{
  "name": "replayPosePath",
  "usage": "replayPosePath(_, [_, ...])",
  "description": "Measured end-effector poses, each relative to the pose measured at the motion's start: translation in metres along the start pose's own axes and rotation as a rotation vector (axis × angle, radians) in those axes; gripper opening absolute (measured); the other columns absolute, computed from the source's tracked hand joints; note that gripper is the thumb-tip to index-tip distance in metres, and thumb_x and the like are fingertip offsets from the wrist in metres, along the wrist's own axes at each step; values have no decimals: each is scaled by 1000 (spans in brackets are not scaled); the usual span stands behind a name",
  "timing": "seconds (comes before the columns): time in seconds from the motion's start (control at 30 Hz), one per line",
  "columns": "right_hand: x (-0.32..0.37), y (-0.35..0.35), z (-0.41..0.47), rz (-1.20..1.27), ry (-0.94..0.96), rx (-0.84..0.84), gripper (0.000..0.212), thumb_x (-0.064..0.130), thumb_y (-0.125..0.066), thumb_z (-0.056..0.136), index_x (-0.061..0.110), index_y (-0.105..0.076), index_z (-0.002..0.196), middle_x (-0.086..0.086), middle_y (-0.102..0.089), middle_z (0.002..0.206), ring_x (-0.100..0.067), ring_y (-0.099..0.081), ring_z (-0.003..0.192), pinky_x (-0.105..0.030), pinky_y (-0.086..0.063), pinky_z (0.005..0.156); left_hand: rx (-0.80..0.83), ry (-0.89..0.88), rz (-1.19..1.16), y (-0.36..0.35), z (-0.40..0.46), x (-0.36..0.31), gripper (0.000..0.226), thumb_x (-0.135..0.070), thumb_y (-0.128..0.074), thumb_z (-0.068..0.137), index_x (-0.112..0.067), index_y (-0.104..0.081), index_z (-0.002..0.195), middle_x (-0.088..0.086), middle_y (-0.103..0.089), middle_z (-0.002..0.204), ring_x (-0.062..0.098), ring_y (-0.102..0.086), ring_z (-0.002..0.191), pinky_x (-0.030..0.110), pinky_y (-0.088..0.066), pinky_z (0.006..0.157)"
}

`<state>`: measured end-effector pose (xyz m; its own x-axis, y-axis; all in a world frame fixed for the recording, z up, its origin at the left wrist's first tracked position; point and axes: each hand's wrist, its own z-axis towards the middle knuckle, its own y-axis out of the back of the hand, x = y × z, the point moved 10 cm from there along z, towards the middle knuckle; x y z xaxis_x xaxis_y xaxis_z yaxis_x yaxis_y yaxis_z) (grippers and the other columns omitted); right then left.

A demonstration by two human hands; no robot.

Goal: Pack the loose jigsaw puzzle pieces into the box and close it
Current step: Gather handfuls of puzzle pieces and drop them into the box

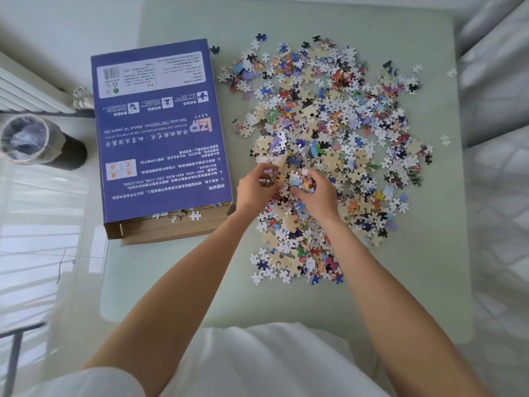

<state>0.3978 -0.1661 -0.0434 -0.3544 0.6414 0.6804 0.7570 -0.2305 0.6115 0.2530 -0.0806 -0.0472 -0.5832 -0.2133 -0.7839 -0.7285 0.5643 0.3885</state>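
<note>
A pale green glass-topped table filled most of the view, with glossy light flooring off beyond the left hand's side and rumpled white bedding along the table edge past the right hand. Across the tabletop, spreading out from under both hands and away from the person, lay a broad heap of loose jigsaw puzzle pieces, some face up in colour, some showing pale backs. To the left of the left hand sat the blue puzzle box, printed side up, its near end open with a brown cardboard flap lying out and a few pieces showing at the mouth. Farther left, on the floor, stood a white radiator and a dark round waste bin with a clear liner. The left hand and right hand met at the near middle of the heap, fingers curled inward around a small clump of pieces gathered between them, wrists resting low over the pile. White clothing showed beneath the forearms.
</note>
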Motion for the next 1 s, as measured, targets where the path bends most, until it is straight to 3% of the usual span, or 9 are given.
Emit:
replayPosePath(0.13, [0, 7, -13, 35, 0, -62, 41, 26, -71, 80, 10, -58, 115, -4, -62, 109, -21, -58, 99, -29, -46, 83, -23, 23, -114, 6, -9, 6, 25, -23, -76, 76, -26, -65, 99, -2, -67, 96, 16, -68, 82, 37, -59, 72])
replayPosePath(0.33, [-5, 30, -42, 87, -56, -200, 44, 22, -70, 81, 11, -57, 121, -3, -60, 122, -19, -54, 113, -36, -44, 97, -24, 14, -197, 18, -29, 19, 23, -19, -75, 77, -23, -67, 99, 1, -70, 95, 17, -70, 75, 34, -59, 71])
replayPosePath(0.53, [-5, 15, -75, 124, -120, -109, 49, 21, -69, 83, 12, -52, 127, -4, -53, 132, -20, -47, 123, -31, -35, 99, 26, 22, -147, 15, -43, 30, 23, -20, -76, 77, -26, -66, 97, -2, -69, 94, 16, -69, 80, 38, -58, 76])
replayPosePath(0.67, [1, 5, -95, 199, -93, -106, 41, 22, -70, 82, 17, -56, 120, 5, -57, 118, -9, -50, 107, -23, -38, 91, 20, 22, -176, 29, -64, 40, 22, -21, -76, 76, -24, -67, 95, -3, -69, 93, 14, -69, 81, 31, -59, 70])
replayPosePath(0.77, [14, -16, -109, 316, -80, -55, 29, 20, -70, 81, 25, -59, 107, 19, -58, 101, 0, -54, 92, -11, -40, 76, -36, 67, -350, 59, -90, 57, 26, -15, -75, 77, -10, -66, 101, 2, -70, 87, 14, -69, 74, 23, -57, 63])
replayPosePath(0.87, [33, -47, -117, 399, -52, 13, 26, 16, -70, 81, 27, -58, 101, 22, -57, 93, 5, -56, 86, -5, -42, 69, -109, 131, -515, 89, -111, 82, 21, -9, -72, 79, -8, -65, 98, 0, -70, 78, 10, -68, 62, 19, -54, 60])
replayPosePath(0.93, [48, -74, -120, 405, -38, 66, 26, 15, -71, 80, 26, -58, 100, 20, -59, 90, 0, -58, 84, -9, -45, 74, -165, 175, -592, 109, -119, 100, 17, -8, -71, 80, -10, -64, 95, -5, -70, 73, 8, -66, 58, 17, -53, 58])
replayPosePath(1.0, [58, -97, -120, 400, -39, 106, 27, 17, -73, 79, 26, -59, 100, 14, -63, 89, -10, -62, 85, -23, -50, 79, -201, 201, -640, 122, -121, 114, 16, -9, -71, 80, -9, -65, 95, -4, -70, 74, 7, -65, 59, 16, -52, 58])
